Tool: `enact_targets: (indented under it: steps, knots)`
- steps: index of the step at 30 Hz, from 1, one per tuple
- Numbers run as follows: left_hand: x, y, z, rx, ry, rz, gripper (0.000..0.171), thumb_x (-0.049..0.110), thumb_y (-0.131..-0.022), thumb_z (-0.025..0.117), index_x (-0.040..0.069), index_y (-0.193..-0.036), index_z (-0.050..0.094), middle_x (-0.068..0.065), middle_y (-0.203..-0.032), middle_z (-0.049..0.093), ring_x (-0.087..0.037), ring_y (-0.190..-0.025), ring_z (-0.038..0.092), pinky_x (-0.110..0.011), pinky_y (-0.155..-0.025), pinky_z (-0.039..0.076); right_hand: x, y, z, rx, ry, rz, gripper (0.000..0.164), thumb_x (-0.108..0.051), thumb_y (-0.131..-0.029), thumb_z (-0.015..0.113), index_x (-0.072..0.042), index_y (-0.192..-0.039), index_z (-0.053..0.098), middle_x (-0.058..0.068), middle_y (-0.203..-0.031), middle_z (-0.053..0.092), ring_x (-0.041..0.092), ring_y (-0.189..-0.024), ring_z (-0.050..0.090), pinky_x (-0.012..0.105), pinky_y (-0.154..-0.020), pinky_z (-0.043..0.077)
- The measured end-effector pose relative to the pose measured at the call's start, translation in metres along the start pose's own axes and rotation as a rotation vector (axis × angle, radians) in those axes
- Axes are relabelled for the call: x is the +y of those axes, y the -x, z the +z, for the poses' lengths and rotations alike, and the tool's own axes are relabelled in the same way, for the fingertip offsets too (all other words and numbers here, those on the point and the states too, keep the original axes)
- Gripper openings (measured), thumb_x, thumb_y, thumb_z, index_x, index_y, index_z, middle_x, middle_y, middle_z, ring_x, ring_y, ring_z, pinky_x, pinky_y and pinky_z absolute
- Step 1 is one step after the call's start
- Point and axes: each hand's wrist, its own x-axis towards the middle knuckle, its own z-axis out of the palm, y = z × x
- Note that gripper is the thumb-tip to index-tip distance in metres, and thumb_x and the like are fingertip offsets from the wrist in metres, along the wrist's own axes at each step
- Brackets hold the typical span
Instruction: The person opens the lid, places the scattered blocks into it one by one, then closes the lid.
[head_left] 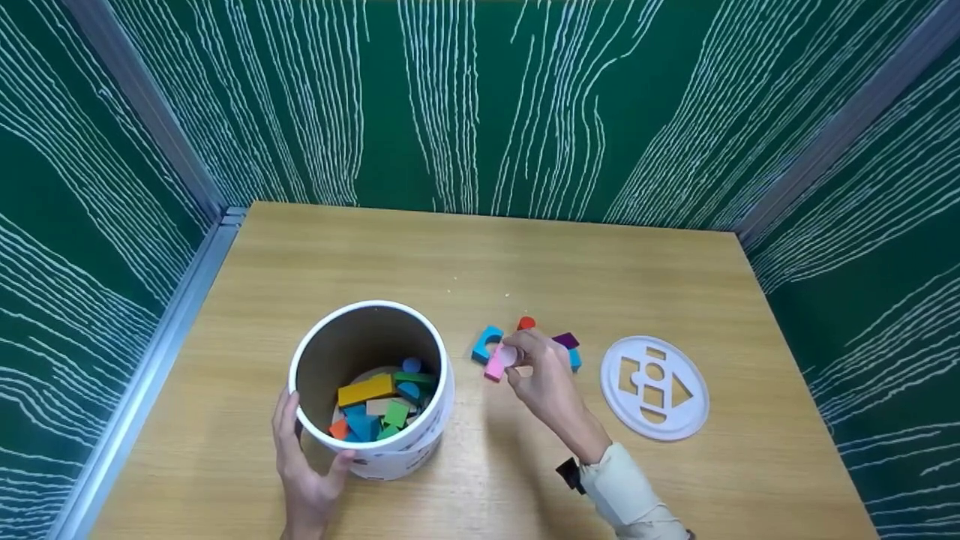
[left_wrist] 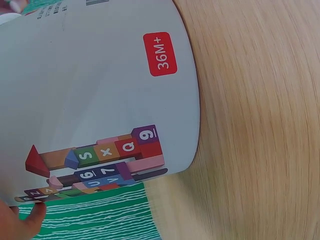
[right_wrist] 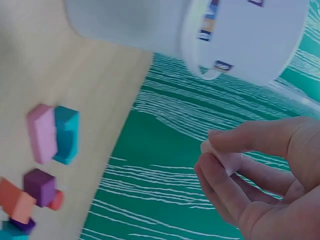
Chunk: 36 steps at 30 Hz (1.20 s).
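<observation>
Nearest, we have the left hand point(head_left: 309, 465), thumb at about seven o'clock on the white bucket point(head_left: 409, 457), fingers round eight, grip holding its wall. Inside it: mixed blocks, yellow block point(head_left: 366, 390) among them. Right hand point(head_left: 545, 373) sits toward the bucket's three o'clock, grip closed, pinching a pale block point(head_left: 509, 355). From that hand we log: cutout disc point(head_left: 630, 406) at three, pink block point(head_left: 493, 370) at nine, blue arch point(head_left: 481, 349) at ten, purple block point(head_left: 566, 340) at one, red block point(head_left: 526, 322) at eleven, all on the desk point(head_left: 225, 450).

Green walls point(head_left: 510, 112) with wavy white lines surround a wooden table point(head_left: 600, 270)
</observation>
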Motion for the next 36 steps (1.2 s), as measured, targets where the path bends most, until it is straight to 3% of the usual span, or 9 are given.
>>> enact_targets:
  steps: [7,10,14,25,36]
  knots:
    - [-0.029,0.007,0.001,-0.006,-0.002,-0.011,0.082,0.024,-0.069,0.071,0.007,-0.136,0.027,-0.009,-0.142,0.023,-0.019,-0.125,0.027,-0.016,-0.098,0.027,-0.019,-0.008,-0.007,-0.004,-0.021,-0.019,0.034,0.007,-0.061,0.073,-0.004,-0.091,0.065,0.003,-0.089,0.060,0.010,-0.073,0.058,0.020,-0.064,0.051]
    - [-0.034,0.009,0.001,0.007,-0.008,0.002,0.083,0.025,-0.068,0.072,0.007,-0.136,0.026,-0.008,-0.142,0.023,-0.021,-0.124,0.027,-0.017,-0.098,0.028,-0.026,-0.012,-0.008,-0.001,-0.039,-0.052,0.032,0.011,-0.062,0.069,-0.003,-0.090,0.064,0.004,-0.089,0.059,0.012,-0.073,0.058,0.020,-0.063,0.051]
    - [-0.035,0.011,0.001,0.020,-0.020,0.001,0.084,0.023,-0.068,0.072,0.008,-0.137,0.026,-0.008,-0.142,0.023,-0.022,-0.123,0.028,-0.019,-0.098,0.029,-0.035,-0.017,-0.010,0.000,-0.036,-0.094,0.032,0.014,-0.062,0.064,-0.001,-0.090,0.064,0.005,-0.091,0.060,0.012,-0.073,0.058,0.018,-0.063,0.050]
    - [-0.035,0.011,0.001,-0.008,-0.026,-0.055,0.086,0.025,-0.067,0.072,0.013,-0.138,0.024,-0.004,-0.143,0.021,-0.021,-0.125,0.027,-0.019,-0.099,0.027,-0.062,-0.025,-0.011,-0.028,0.041,-0.131,0.033,0.003,-0.065,0.071,-0.007,-0.095,0.065,0.003,-0.098,0.060,0.012,-0.083,0.058,0.020,-0.071,0.050]
    - [-0.033,0.010,0.003,-0.021,-0.030,-0.062,0.085,0.027,-0.069,0.071,0.015,-0.139,0.023,-0.002,-0.144,0.020,-0.022,-0.125,0.025,-0.020,-0.100,0.026,-0.085,-0.032,-0.006,-0.161,-0.007,-0.151,0.034,0.002,-0.070,0.069,-0.008,-0.102,0.063,0.003,-0.102,0.058,0.013,-0.088,0.057,0.021,-0.074,0.049]
